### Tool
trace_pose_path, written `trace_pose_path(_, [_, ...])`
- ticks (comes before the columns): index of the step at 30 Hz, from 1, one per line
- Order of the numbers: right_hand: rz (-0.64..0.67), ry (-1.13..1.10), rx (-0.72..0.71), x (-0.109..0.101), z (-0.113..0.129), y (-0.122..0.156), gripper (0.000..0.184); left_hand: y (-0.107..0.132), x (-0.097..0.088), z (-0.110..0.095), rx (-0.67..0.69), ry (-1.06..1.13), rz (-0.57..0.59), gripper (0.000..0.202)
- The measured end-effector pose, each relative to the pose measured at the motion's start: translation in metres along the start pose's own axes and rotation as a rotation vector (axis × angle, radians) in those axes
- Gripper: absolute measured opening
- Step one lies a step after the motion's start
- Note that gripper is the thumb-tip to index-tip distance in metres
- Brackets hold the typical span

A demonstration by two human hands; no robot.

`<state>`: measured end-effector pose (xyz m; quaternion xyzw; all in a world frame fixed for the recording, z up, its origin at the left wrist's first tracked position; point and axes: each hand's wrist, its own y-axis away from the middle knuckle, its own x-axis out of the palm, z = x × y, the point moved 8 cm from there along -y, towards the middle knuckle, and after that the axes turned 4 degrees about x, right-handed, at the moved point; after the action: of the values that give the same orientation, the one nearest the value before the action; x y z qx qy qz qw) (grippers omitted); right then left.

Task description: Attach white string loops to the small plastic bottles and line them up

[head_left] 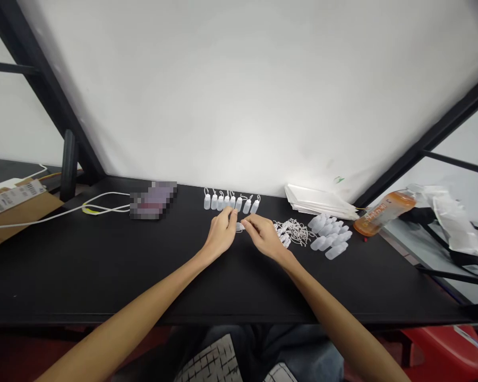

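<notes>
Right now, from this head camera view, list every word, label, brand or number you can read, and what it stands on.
Barcode label on the cardboard box: too small to read.
Label on the plastic bottle of orange drink: too blurred to read.
Pixelated dark object: blurred out, nothing readable.

One head-worn camera; faces forward and down over the black table (83, 276), fairly close; left hand (222, 233) and right hand (265, 237) centre-frame; white panel (242, 95) beyond.

Right hand (265, 237) hemmed in — tangled white cords (295, 232), heap of white plastic bottles (329, 233) beyond; way past left hand (222, 233) barred by row of small bottles (231, 201); passage allowed toward front across black surface (103, 276).
</notes>
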<state>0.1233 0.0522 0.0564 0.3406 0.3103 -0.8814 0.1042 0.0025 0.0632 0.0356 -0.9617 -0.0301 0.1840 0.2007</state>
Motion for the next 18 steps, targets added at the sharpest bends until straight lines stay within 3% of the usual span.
trace_pose_path(5, [-0.083,0.172,-0.068,-0.001,0.008,0.005,0.036,0.001,0.006,0.005,-0.087,0.149,0.026,0.033])
trace_pose_path(11, [-0.077,0.108,-0.094,-0.004,0.013,0.008,0.027,0.002,0.013,0.012,-0.258,0.351,0.075,0.033])
trace_pose_path(18, [0.058,-0.093,0.123,0.008,-0.006,0.003,0.045,-0.003,0.0,-0.002,0.017,0.064,-0.009,0.03])
